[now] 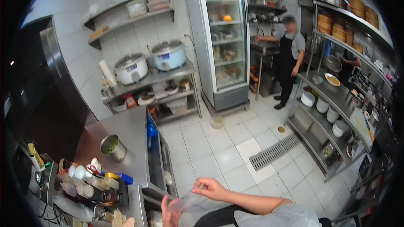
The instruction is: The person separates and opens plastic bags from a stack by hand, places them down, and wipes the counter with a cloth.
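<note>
My right hand is closed in a pinch on a thin piece of clear plastic, which looks like a bag or disposable glove. The plastic stretches down and left to my left hand, low in the view. My left fingers point upward and are apart, with the plastic against or in front of them. Whether the plastic goes around those fingers I cannot tell. Nearest my left hand is the corner of a steel counter, bearing a metal pot with something green inside.
Bottles and scissors crowd the counter's near end. Two rice cookers stand on a back shelf beside a glass-door fridge. A co-worker in a black apron stands beyond. Steel shelving with bowls lines the right; a drain grate crosses the floor.
</note>
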The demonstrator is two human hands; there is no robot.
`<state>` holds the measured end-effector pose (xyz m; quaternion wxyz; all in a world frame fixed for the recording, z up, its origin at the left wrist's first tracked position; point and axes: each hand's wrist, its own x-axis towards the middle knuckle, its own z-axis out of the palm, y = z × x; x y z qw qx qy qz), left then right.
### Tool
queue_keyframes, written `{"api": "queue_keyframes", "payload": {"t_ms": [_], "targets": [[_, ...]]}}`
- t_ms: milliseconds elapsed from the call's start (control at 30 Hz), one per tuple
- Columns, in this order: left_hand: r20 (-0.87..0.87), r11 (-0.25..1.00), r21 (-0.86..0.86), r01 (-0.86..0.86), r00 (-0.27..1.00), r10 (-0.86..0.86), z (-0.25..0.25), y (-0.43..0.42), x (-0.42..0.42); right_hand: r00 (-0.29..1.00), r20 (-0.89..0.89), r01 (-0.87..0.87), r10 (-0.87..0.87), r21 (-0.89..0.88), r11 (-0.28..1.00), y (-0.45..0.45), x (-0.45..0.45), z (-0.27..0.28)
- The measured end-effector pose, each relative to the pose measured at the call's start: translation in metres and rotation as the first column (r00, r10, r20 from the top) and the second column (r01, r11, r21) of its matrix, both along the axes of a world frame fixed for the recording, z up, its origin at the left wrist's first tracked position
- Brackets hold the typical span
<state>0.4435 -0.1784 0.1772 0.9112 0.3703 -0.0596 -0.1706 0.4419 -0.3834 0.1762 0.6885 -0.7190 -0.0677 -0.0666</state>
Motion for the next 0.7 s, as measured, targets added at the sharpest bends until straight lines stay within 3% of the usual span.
{"api": "queue_keyframes", "payload": {"t_ms": [67, 100, 167, 267, 300, 367, 433, 533, 633, 700], "targets": [[0.089, 0.991, 0.134, -0.002, 0.996, -0.01, -0.001, -0.003, 0.0, 0.999, -0.028, -0.023, 0.018, -0.192, 0.981, -0.004, -0.002, -0.002], [0.116, 0.966, 0.258, -0.017, 0.993, -0.014, -0.015, 0.004, 0.0, 0.986, 0.164, 0.007, 0.017, -0.145, 0.989, -0.003, -0.001, 0.0], [0.242, 0.891, 0.445, -0.089, 0.97, -0.023, -0.049, 0.013, 0.021, 0.984, 0.18, 0.015, 0.015, -0.16, 0.987, -0.007, -0.002, -0.007], [0.319, 0.834, 0.524, -0.176, 0.948, 0.0, -0.102, 0.033, 0.04, 0.981, 0.189, -0.017, 0.041, -0.126, 0.992, -0.009, 0.0, -0.006], [0.283, 0.737, 0.652, -0.179, 0.959, -0.017, -0.043, 0.017, 0.024, 0.982, 0.181, -0.031, 0.046, -0.086, 0.996, -0.009, 0.0, -0.004], [0.253, 0.781, 0.606, -0.151, 0.967, -0.009, -0.042, 0.015, 0.024, 0.989, 0.09, -0.122, 0.12, 0.016, 0.992, -0.012, 0.002, -0.008], [0.245, 0.805, 0.577, -0.138, 0.97, -0.009, -0.05, 0.017, 0.025, 0.985, 0.105, -0.133, 0.137, -0.044, 0.99, -0.012, 0.002, -0.01], [0.38, 0.774, 0.57, -0.276, 0.924, 0.049, -0.008, -0.003, 0.014, 0.98, 0.123, -0.156, 0.159, -0.037, 0.987, -0.015, 0.008, -0.017], [0.164, 0.9, 0.404, -0.165, 0.981, 0.106, -0.029, 0.0, 0.018, 0.974, 0.136, -0.176, 0.179, -0.029, 0.984, -0.015, 0.012, -0.016], [0.187, 0.865, 0.48, -0.145, 0.981, 0.06, -0.044, 0.013, 0.019, 0.968, 0.141, -0.201, 0.208, -0.06, 0.978, -0.014, 0.014, -0.017]]}}
